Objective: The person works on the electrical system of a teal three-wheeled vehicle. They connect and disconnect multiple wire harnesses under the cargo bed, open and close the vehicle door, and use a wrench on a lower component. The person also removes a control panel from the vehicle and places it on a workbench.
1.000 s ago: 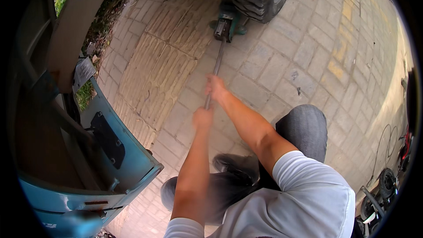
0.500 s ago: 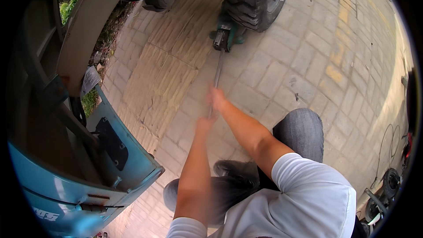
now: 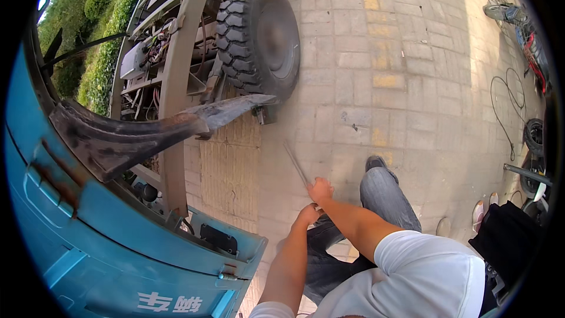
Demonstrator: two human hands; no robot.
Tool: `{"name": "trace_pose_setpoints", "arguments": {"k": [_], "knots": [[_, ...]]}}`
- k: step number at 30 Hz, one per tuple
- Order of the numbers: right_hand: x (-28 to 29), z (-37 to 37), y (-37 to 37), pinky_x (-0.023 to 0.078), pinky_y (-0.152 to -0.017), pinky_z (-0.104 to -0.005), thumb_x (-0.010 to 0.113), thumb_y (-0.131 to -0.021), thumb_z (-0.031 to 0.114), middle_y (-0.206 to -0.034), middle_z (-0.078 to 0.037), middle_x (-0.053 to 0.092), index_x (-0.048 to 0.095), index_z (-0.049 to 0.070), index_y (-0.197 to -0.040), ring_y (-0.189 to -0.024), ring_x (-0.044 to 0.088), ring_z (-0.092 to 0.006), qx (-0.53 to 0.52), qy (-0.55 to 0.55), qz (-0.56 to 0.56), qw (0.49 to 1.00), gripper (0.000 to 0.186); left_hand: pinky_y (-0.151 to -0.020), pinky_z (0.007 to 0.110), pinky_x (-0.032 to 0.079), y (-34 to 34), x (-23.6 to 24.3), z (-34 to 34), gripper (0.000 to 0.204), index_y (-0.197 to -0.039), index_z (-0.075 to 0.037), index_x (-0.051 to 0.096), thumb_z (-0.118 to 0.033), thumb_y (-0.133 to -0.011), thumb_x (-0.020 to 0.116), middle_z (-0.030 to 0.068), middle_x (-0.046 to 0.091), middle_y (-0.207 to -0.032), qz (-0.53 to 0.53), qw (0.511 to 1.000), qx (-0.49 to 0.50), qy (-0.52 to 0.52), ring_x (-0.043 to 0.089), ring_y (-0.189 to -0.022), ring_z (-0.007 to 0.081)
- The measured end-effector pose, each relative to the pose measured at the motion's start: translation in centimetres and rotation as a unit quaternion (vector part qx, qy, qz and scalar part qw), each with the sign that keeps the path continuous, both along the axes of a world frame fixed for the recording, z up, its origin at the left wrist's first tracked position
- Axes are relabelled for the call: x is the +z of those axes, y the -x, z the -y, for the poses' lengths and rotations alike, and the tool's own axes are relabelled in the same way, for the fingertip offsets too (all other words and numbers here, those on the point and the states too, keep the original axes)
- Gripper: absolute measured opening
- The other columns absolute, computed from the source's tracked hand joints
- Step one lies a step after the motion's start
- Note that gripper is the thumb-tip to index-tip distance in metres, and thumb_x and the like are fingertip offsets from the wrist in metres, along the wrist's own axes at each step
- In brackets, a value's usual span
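A slim grey metal bar (image 3: 296, 163) slants up and left from my hands over the paving. My right hand (image 3: 321, 190) is closed around it. Just below, my left hand (image 3: 308, 214) is closed at its near end; the fingers there are partly hidden. The bar's far tip points toward the vehicle's big black tyre (image 3: 250, 41) and lies apart from the jack (image 3: 266, 115), of which only a small part shows beneath the tyre. A worn curved mudguard (image 3: 129, 138) hides the rest of the jack.
At left stands the blue vehicle body (image 3: 118, 224), its beige frame (image 3: 176, 82) exposed. Dark cloth (image 3: 506, 235) and light shoes (image 3: 478, 216) are at right, near loose wheels (image 3: 533, 135) and a black cable (image 3: 500, 112). Brick paving (image 3: 335, 70) spreads ahead.
The bar's far end has come away from the jack, and both hands have drawn back with it. The view has shifted, showing more of the vehicle, and my right knee has moved.
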State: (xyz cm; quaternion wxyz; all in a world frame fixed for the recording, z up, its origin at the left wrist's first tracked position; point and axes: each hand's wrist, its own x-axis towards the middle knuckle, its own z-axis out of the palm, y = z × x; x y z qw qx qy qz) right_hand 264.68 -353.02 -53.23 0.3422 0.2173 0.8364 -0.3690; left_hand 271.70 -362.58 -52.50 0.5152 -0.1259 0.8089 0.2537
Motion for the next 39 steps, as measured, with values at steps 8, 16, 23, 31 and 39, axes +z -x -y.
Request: {"name": "trace_pose_setpoints", "arguments": {"k": [8, 16, 23, 31, 39], "knots": [[20.4, -17.3, 3.0, 0.046, -0.086, -0.0428, 0.058, -0.078, 0.028, -0.106, -0.019, 0.063, 0.063, 0.003, -0.104, -0.102, 0.059, -0.0345, -0.073, 0.055, 0.014, 0.996, 0.036, -0.09, 0.038, 0.046, 2.5, 25.6, -4.4, 0.049, -0.115, -0.004, 0.06, -0.042, -0.084, 0.06, 0.0207, 0.063, -0.109, -0.01, 0.993, -0.117, -0.014, 0.059, -0.105, 0.0355], [28.5, -33.2, 10.9, 0.049, -0.081, -0.0417, 0.06, -0.077, 0.027, -0.09, -0.021, 0.066, 0.066, 0.0, -0.094, -0.089, 0.063, -0.0356, -0.131, 0.016, -0.087, 0.988, 0.032, -0.083, 0.035, 0.047, 12.4, 40.5, -6.0, 0.04, -0.109, -0.001, 0.062, -0.034, -0.088, 0.056, 0.0154, 0.064, -0.105, -0.104, 0.993, 0.042, -0.018, 0.06, -0.096, 0.0249], [32.6, -33.1, 25.2, 0.05, -0.077, -0.0358, 0.062, -0.08, 0.023, -0.086, -0.019, 0.068, 0.065, -0.005, -0.093, -0.084, 0.066, -0.0277, -0.123, 0.098, -0.161, 0.974, 0.031, -0.075, 0.033, 0.049, 19.9, 36.2, -3.8, 0.036, -0.106, -0.001, 0.06, -0.033, -0.09, 0.056, 0.0079, 0.066, -0.099, -0.093, 0.96, 0.263, -0.003, 0.061, -0.088, 0.0184], [36.6, -25.6, 45.3, 0.05, -0.079, -0.0354, 0.062, -0.083, 0.026, -0.093, -0.018, 0.067, 0.063, -0.004, -0.1, -0.087, 0.065, -0.0272, 0.041, 0.208, -0.116, 0.97, 0.034, -0.074, 0.03, 0.049, 43.6, 38.5, -7.9, 0.034, -0.108, 0.002, 0.059, -0.027, -0.091, 0.056, 0.0087, 0.065, -0.096, -0.14, 0.918, 0.366, -0.063, 0.062, -0.084, 0.0169], [38.3, -22.1, 64.2, 0.049, -0.08, -0.0366, 0.06, -0.084, 0.027, -0.094, -0.016, 0.067, 0.063, -0.001, -0.099, -0.091, 0.064, -0.0293, 0.084, 0.251, -0.101, 0.959, 0.032, -0.07, 0.03, 0.048, 62.5, 42.3, -10.8, 0.033, -0.103, 0.002, 0.064, -0.027, -0.088, 0.06, 0.0093, 0.067, -0.089, -0.17, 0.887, 0.422, -0.078, 0.063, -0.079, 0.0158]]}}
